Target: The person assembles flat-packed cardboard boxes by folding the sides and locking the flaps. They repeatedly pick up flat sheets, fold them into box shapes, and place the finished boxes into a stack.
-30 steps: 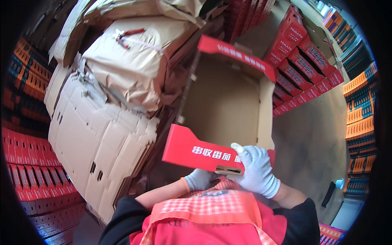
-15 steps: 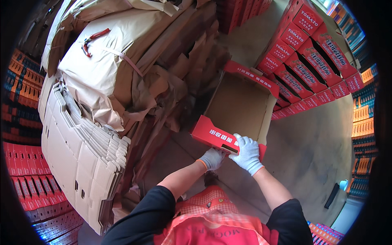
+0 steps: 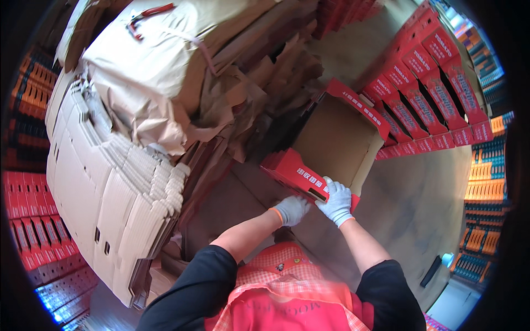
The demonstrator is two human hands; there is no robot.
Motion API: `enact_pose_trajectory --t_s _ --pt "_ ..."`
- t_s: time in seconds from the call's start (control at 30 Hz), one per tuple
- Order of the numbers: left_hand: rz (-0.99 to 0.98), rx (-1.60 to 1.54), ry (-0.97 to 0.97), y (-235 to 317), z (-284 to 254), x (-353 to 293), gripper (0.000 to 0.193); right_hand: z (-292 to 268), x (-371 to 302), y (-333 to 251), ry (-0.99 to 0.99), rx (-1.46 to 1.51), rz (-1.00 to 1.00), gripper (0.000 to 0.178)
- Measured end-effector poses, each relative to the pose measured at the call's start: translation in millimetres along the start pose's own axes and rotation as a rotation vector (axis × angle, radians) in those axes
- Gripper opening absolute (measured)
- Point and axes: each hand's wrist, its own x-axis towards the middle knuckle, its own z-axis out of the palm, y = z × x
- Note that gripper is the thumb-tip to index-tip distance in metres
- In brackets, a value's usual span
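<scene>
A shallow red cardboard box (image 3: 337, 129), open at the top with a plain brown inside, hangs tilted in front of me. My right hand (image 3: 337, 201), in a white glove with an orange cuff, is closed over its near end wall beside the slot. My left hand (image 3: 292, 211), gloved the same way, is just below the box's near left corner. It looks apart from the wall and holds nothing I can see; its fingers are slightly bent and partly blurred.
Flat brown cardboard blanks (image 3: 105, 193) stand in a thick stack at left. Behind them, a paper-wrapped bundle (image 3: 149, 60) carries red-handled pliers (image 3: 148, 19). Stacked red boxes (image 3: 425, 83) stand at far right. A black-handled tool (image 3: 433, 270) is at lower right.
My left hand has come away from the box's near wall, while my right hand keeps its grip. The box sits slightly farther right in view, and the view itself has shifted.
</scene>
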Motion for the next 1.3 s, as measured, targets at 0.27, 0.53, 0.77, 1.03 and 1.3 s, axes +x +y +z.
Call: enact_pose_trajectory --t_s 0.27,0.53,0.77,1.03,1.3 --pt "-0.112 -0.288 0.661 104.6 -100.0 -206.6 0.059 -95.8 15.4 -101.1 -0.05 -0.096 -0.207 0.081" --pt "-1.603 0.802 1.432 105.6 -118.4 -564.0 0.096 -166.9 36.1 -415.3 -0.409 1.041 -0.921 0.013" --pt "-1.462 -0.865 1.825 18.8 -92.5 -714.1 0.09 -89.7 130.2 -566.9 0.227 0.37 -0.571 0.075" --pt "-0.941 -1.239 2.107 65.7 -127.2 -750.3 0.036 -149.0 137.6 -546.8 -0.031 0.449 -0.636 0.078" --pt "-0.976 -0.911 1.839 62.4 -155.2 -664.0 0.052 -146.6 120.2 -545.6 -0.616 0.888 -0.625 0.048"
